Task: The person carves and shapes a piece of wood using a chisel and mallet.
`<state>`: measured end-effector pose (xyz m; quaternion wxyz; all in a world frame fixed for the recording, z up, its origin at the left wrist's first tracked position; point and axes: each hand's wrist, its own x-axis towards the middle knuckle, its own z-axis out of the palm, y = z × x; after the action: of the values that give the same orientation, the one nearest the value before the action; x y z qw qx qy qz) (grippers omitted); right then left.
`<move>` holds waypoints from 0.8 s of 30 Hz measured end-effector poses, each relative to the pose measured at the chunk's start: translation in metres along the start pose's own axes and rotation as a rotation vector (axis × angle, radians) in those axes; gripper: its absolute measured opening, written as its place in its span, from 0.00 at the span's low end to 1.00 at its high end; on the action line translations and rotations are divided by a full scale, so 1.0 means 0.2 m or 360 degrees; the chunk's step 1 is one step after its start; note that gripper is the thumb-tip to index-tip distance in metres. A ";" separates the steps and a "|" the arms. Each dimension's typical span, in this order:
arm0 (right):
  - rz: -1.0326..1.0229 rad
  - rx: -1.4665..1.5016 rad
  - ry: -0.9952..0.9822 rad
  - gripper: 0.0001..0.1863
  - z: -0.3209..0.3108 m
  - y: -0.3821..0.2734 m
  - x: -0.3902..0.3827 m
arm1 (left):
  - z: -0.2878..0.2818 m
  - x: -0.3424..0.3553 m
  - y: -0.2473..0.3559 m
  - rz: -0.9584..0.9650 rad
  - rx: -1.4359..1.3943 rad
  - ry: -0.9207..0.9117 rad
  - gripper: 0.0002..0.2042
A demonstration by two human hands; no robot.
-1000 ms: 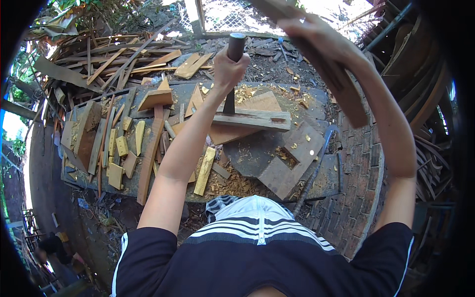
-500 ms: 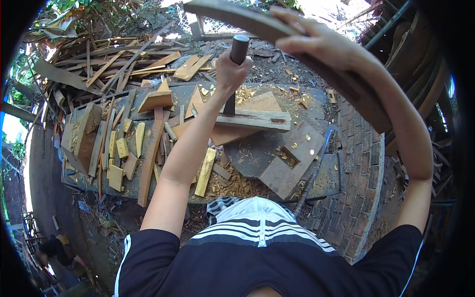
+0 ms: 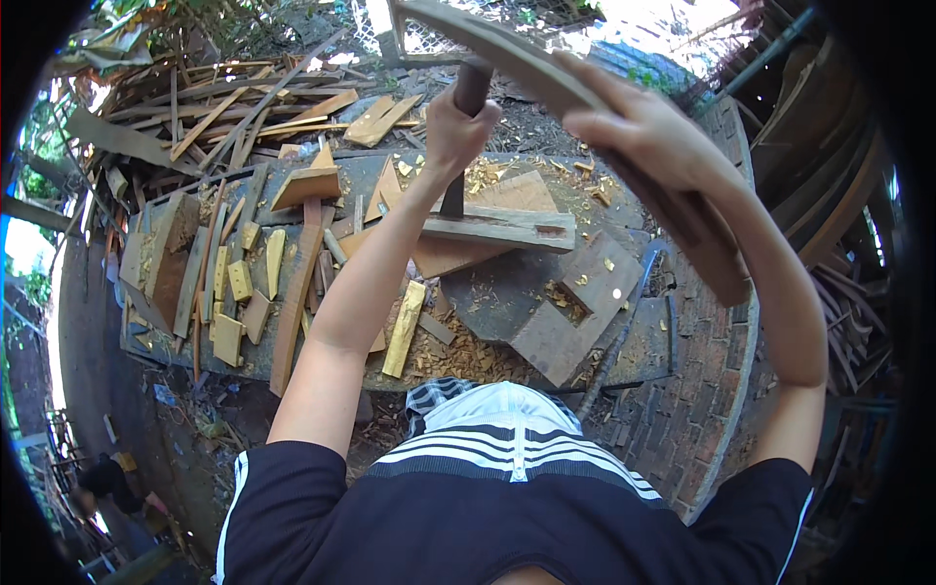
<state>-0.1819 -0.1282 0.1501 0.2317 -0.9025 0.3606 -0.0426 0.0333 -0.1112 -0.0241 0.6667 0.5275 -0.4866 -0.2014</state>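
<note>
Near the middle of the workbench, my left hand (image 3: 458,135) is wrapped round the dark round handle of a chisel (image 3: 452,200). The chisel stands nearly upright, its lower end against a narrow wooden block (image 3: 507,228) that has a slot near its right end. Up at the right, my right hand (image 3: 639,132) grips a long, thick wooden bar (image 3: 710,261), slightly blurred. The bar slants across the view, and one stretch of it overlaps the chisel's top; whether they touch I cannot tell. Under the block lies a flat wooden board (image 3: 531,195).
A notched wooden plate (image 3: 565,336) and a blue-ended metal rod (image 3: 624,327) lie on the right of the workbench (image 3: 478,302). Wood offcuts, yellow pieces (image 3: 404,330) and shavings cover its left and front. Beyond is a scrap-wood pile (image 3: 234,112); brick paving (image 3: 717,361) runs along the right.
The wooden bar and my right hand have come lower, with the bar now overlapping the chisel's top. My left hand still holds the chisel in nearly the same place.
</note>
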 end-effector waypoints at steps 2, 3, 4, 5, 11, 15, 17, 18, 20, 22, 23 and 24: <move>-0.0191 0.0255 0.0115 0.43 0.06 0.17 0.01 | 0.00 -0.01 0.02 -0.0115 -0.0134 -0.0018 0.09; -0.0106 0.0349 0.0129 0.43 0.08 0.17 -0.02 | -0.04 0.00 -0.02 -0.0086 -0.0083 -0.0018 0.08; -0.0016 0.0447 0.0140 0.43 0.11 0.18 -0.06 | -0.04 0.00 -0.03 -0.0098 -0.0072 -0.0001 0.08; -0.0039 0.0590 0.0247 0.43 0.18 0.23 -0.09 | -0.03 0.00 -0.03 -0.0050 -0.0015 0.0039 0.08; 0.0287 0.0352 0.0305 0.43 0.77 0.44 -0.40 | 0.04 0.05 -0.04 -0.0047 -0.0078 -0.0008 0.07; 0.0292 0.0048 0.0212 0.45 0.96 0.46 -0.48 | 0.01 0.10 -0.11 -0.0010 0.0025 0.0028 0.06; 0.0239 -0.0070 0.0282 0.46 1.01 0.50 -0.50 | 0.02 0.08 -0.13 -0.0004 0.0110 0.0056 0.05; 0.0249 -0.0054 0.0277 0.46 1.01 0.52 -0.49 | 0.02 0.08 -0.11 0.0018 0.0190 0.0094 0.04; 0.0238 -0.0065 0.0274 0.46 0.99 0.55 -0.46 | 0.01 0.04 -0.08 -0.0140 0.0111 0.0157 0.09; 0.0243 -0.0050 0.0262 0.46 0.97 0.58 -0.43 | -0.04 -0.01 -0.04 -0.0415 -0.0155 0.0238 0.07; 0.0251 -0.0023 0.0233 0.46 0.95 0.59 -0.41 | -0.05 -0.04 -0.03 -0.0391 -0.0202 0.0324 0.07; 0.0250 0.0002 0.0201 0.46 0.95 0.59 -0.39 | -0.06 -0.06 -0.02 -0.0394 -0.0197 0.0332 0.07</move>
<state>-0.2680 -0.0763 -0.0635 0.2118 -0.8667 0.4442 -0.0813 0.0388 -0.0978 -0.0322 0.7148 0.5593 -0.3328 -0.2559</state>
